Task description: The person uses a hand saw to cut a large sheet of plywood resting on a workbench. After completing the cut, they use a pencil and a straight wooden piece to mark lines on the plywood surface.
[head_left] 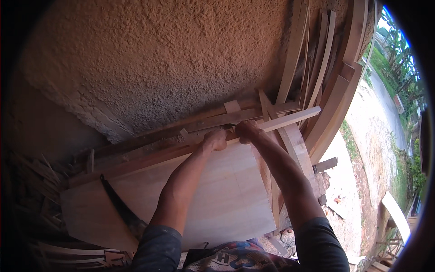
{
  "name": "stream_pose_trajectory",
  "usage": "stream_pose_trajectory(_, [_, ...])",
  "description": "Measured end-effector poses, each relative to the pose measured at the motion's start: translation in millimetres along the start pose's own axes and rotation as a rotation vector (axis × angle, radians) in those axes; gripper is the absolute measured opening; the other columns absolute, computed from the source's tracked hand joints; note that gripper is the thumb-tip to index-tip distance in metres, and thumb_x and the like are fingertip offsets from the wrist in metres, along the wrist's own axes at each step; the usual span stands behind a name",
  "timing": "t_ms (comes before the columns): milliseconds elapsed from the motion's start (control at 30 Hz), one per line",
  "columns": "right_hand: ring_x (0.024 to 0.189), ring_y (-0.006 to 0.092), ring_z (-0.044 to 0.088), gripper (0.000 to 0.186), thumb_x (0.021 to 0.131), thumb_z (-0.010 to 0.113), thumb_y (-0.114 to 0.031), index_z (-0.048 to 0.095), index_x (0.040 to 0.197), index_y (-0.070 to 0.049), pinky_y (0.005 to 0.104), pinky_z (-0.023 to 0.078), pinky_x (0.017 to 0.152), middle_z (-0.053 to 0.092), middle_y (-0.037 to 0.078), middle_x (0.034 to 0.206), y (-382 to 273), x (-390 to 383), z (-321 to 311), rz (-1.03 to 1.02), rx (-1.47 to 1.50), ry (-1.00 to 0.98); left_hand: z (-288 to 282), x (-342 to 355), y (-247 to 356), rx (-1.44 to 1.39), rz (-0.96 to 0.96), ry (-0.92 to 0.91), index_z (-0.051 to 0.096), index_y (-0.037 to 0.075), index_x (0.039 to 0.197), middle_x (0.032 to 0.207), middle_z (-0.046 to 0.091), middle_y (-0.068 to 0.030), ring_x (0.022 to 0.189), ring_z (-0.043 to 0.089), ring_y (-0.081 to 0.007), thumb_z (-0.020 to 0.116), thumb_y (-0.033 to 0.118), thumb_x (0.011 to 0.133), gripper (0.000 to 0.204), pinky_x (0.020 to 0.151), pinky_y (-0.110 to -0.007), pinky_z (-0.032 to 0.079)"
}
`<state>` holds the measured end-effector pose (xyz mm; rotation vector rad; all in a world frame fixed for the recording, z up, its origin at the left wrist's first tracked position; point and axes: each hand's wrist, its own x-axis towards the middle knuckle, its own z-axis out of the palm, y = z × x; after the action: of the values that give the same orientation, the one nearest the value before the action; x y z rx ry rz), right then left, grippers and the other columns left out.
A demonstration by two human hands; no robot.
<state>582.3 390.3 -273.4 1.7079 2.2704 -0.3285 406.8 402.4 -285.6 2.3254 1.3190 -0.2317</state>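
Both arms reach forward to a pale wooden batten [292,117] lying at a slant along the back of the bench. My left hand [215,139] is closed at the batten, its grip partly hidden. Just right of it, my right hand [247,131] is closed beside a small dark object [232,125], too small to name. Below them lies a broad pale plywood sheet [226,190], with a dark handsaw [118,204] resting across its left part.
A rough wall [172,54] rises behind the bench. Long boards [326,45] lean upright at the right, before a sunlit path [376,136] with plants. Scrap wood [43,181] is piled at the left. A curved pale board [394,213] stands lower right.
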Motion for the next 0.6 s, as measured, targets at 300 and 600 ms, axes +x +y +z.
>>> stream_pose_trajectory(300, [0.108,0.0326,0.071,0.027,0.075,0.069,-0.004,0.079,0.099,-0.010,0.0428,0.058,0.088,0.075,0.015,0.107,2.7,-6.5,1.0,-0.031,0.033,0.060,-0.9,6.0,4.2,0.067,0.022,0.018,0.067,0.013,0.131,0.127,0.068,-0.0187,0.121,0.064,-0.0346,0.060,0.004,0.079,0.053,0.098,-0.045,0.054])
stream_pose_trajectory(600, [0.108,0.0329,0.071,0.026,0.075,0.069,-0.005,0.079,0.099,-0.009,0.0442,0.058,0.087,0.075,0.015,0.107,-5.9,-19.2,-10.8,-0.027,0.064,0.145,20.2,17.9,-18.7,0.028,0.049,0.143,0.070,0.010,0.124,0.122,0.070,-0.0204,0.118,0.065,-0.0359,0.064,0.006,0.077,0.048,0.098,-0.046,0.054])
